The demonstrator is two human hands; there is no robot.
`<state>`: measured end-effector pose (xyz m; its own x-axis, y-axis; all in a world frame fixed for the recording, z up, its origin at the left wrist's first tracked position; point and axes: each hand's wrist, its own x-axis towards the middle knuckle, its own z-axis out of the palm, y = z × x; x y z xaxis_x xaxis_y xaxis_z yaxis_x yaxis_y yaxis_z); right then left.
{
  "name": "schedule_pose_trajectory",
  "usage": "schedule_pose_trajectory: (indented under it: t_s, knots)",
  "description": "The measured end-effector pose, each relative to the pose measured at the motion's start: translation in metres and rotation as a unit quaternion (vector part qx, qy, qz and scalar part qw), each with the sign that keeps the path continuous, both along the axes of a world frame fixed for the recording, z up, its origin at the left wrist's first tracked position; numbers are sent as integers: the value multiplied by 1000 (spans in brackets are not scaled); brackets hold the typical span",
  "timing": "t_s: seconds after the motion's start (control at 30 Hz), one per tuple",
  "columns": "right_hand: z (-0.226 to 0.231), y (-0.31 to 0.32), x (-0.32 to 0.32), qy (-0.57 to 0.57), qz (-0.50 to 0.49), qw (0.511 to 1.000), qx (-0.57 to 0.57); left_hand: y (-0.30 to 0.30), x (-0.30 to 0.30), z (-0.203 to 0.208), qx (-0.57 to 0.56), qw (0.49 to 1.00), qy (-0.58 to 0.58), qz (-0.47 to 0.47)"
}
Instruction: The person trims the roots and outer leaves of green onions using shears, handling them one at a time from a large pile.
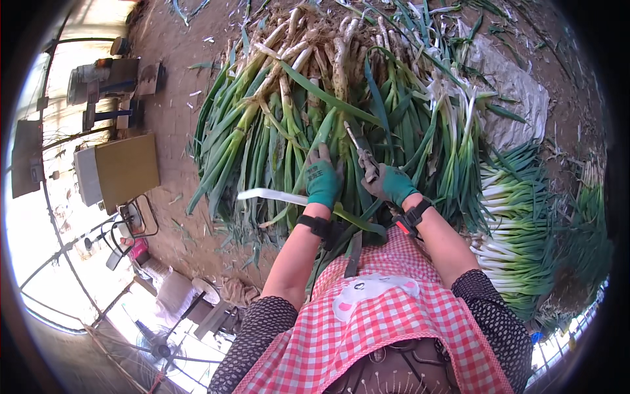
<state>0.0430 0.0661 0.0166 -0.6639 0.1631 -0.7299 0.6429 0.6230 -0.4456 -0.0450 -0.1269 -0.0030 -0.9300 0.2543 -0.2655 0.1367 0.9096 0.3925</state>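
The left hand (323, 180) presses closed on green onion leaves (289, 138) piled on the earth floor (177, 118), while the right hand (388, 184), fingers clamped on shears (362, 150), seems ready for trimming, needing careful blade placement.

Both forearms come up from the bottom, bare past dotted sleeves, black straps on both wrists. Left hand (323, 180) (teal glove) is curled, palm down, fingers bent. Right hand (390, 184), gloved too, is fisted tight, knuckles up, angled inward toward the left.
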Motion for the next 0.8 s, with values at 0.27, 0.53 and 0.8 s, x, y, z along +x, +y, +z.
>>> schedule_pose_trajectory:
  t_s: [0.27,0.53,0.8]
  knots:
    - [-27,4,51,-6,-32,998,50,36,6,-33,-108,987,61,-103]
    - [-18,17,25,-2,-50,997,51,65,-34,-29,-93,978,-186,9]
    - [-14,11,41,59,-19,997,42,8,-45,-7,433,812,-364,147]
